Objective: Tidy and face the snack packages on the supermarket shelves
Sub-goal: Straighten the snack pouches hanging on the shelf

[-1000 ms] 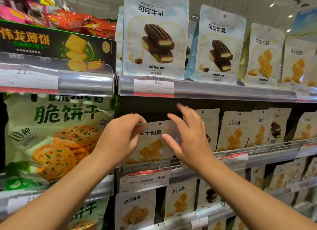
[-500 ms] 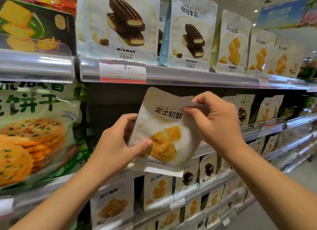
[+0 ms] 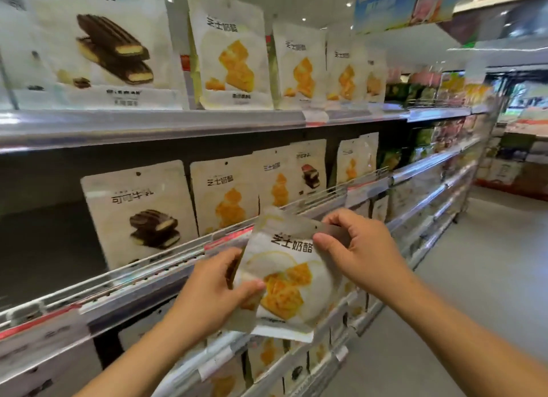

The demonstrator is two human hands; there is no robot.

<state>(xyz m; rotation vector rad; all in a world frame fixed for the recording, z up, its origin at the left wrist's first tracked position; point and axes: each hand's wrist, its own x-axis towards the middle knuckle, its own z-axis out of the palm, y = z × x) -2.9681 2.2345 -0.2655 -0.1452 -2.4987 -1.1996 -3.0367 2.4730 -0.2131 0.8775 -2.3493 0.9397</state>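
Both hands hold a white cheese-biscuit pouch [image 3: 292, 281] with yellow crackers printed on it, out in front of the middle shelf rail [image 3: 166, 270]. My left hand [image 3: 213, 296] grips its lower left side, thumb across the front. My right hand [image 3: 360, 248] pinches its upper right corner. The pouch is tilted with its face towards me. Behind it on the middle shelf stand a chocolate-biscuit pouch [image 3: 142, 213] and cheese pouches [image 3: 225, 195]. To the left of the chocolate pouch the shelf shows a dark gap [image 3: 44, 242].
The top shelf [image 3: 178, 124] carries a large chocolate-biscuit pouch [image 3: 106, 47] and a row of cheese pouches [image 3: 234, 55]. Lower shelves [image 3: 296, 364] hold more small pouches. The aisle floor [image 3: 480, 278] runs along the right, with more shelving far off.
The pouch has come off the middle shelf and now sits lower and further out in both hands. My view has swung right along the aisle.
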